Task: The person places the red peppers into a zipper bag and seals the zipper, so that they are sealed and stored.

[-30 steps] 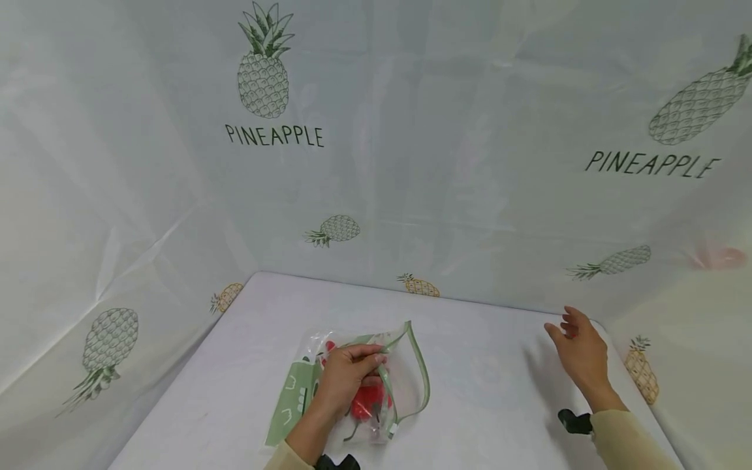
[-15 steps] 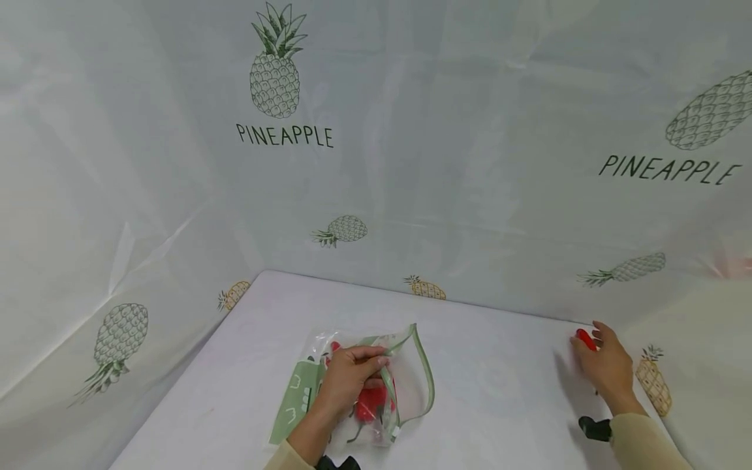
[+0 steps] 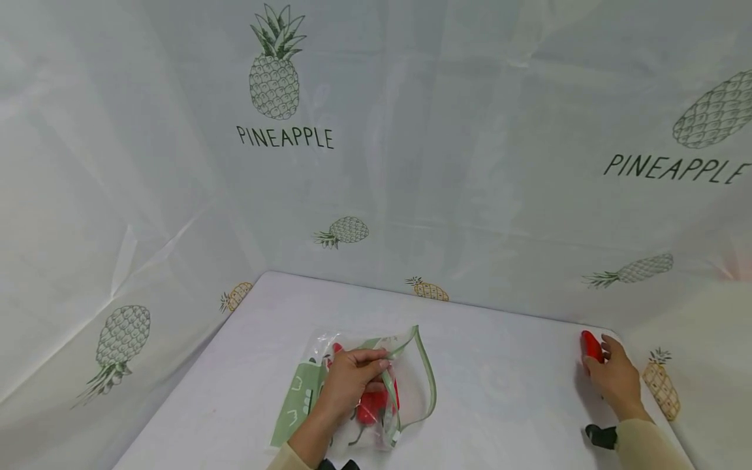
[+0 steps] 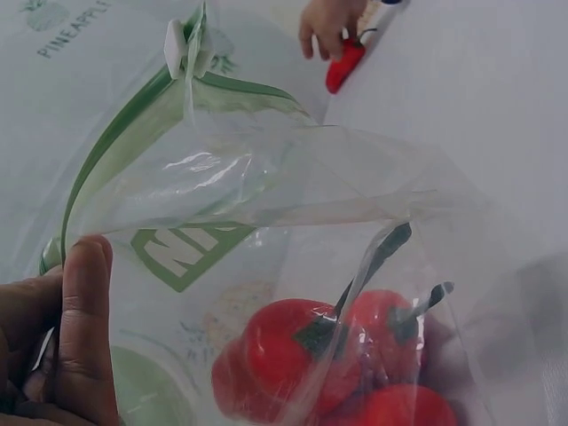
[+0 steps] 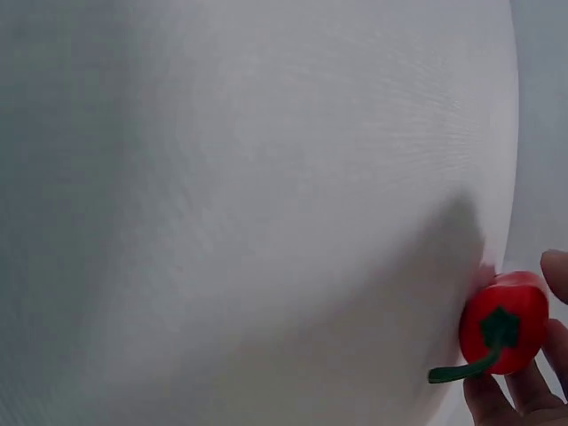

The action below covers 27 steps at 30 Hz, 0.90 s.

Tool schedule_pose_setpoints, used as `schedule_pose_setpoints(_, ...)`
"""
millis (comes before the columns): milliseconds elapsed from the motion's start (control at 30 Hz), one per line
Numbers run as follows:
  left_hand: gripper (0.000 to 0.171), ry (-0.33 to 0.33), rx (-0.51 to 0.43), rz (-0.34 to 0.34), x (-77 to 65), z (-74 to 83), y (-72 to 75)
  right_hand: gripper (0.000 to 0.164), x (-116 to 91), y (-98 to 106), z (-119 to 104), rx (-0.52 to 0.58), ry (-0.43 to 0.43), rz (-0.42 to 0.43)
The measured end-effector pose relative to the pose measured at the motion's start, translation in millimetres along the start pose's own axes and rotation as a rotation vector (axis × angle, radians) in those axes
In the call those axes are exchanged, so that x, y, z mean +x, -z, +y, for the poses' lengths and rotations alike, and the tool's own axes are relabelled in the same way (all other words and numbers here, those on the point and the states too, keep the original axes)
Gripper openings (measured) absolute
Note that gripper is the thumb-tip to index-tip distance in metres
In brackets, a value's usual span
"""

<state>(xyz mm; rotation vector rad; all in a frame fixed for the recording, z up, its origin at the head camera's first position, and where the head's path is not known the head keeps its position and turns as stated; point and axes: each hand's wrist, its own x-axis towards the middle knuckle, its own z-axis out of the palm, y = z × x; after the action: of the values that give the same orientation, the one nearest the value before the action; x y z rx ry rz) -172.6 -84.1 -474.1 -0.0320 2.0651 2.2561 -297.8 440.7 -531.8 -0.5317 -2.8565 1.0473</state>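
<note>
My left hand (image 3: 346, 382) pinches the green-edged rim of a clear plastic zip bag (image 3: 425, 372) with green print, keeping its mouth open. In the left wrist view, my left fingers (image 4: 89, 319) grip the rim and a white slider (image 4: 185, 49) sits at its far end. Several red peppers (image 4: 288, 346) with dark green stems lie inside the bag. My right hand (image 3: 617, 378) is at the table's far right corner, thumb and fingers around another red pepper (image 3: 592, 346). In the right wrist view, this red pepper (image 5: 506, 324) shows its green stem, with fingertips against its underside.
The white table (image 3: 493, 365) lies between the two hands. A pale curtain (image 3: 446, 163) printed with pineapples hangs behind and on both sides, close to the table edges. Black wrist mounts (image 3: 600, 436) sit at both sleeves.
My right hand has moved right and nearer, lowering its thumb and fingers around the red pepper, which stays at the corner. My left hand keeps its hold on the bag. The head view shifts slightly.
</note>
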Motion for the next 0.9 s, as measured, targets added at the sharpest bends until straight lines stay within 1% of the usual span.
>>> schedule_pose_setpoints(67,0.027,0.000,-0.001,-0.001,0.1,-0.4,-0.1,0.077,0,-2,2,-0.003,0.008,0.013)
schedule_pose_setpoints(200,0.027,-0.001,0.000,0.000,0.5,-1.5,-0.1,0.076,-2,-7,1,0.030,0.004,0.032)
schedule_pose_setpoints(400,0.029,-0.001,0.000,0.004,0.2,-2.2,-0.4,0.077,-9,-18,-6,0.064,0.037,0.022)
schedule_pose_setpoints(533,0.030,-0.001,-0.010,0.003,0.5,-2.4,0.0,0.069,-17,-27,-14,0.076,0.064,0.048)
schedule_pose_setpoints(667,0.031,-0.004,-0.022,0.004,-0.1,-1.5,0.0,0.059,-23,-34,-22,0.083,0.110,0.075)
schedule_pose_setpoints(767,0.031,-0.004,-0.032,0.002,-1.0,-1.1,0.0,0.060,-26,-37,-28,0.082,0.128,0.050)
schedule_pose_setpoints(900,0.031,-0.005,-0.037,-0.002,-2.2,-1.1,-0.1,0.075,-29,-39,-35,0.077,0.094,-0.042)
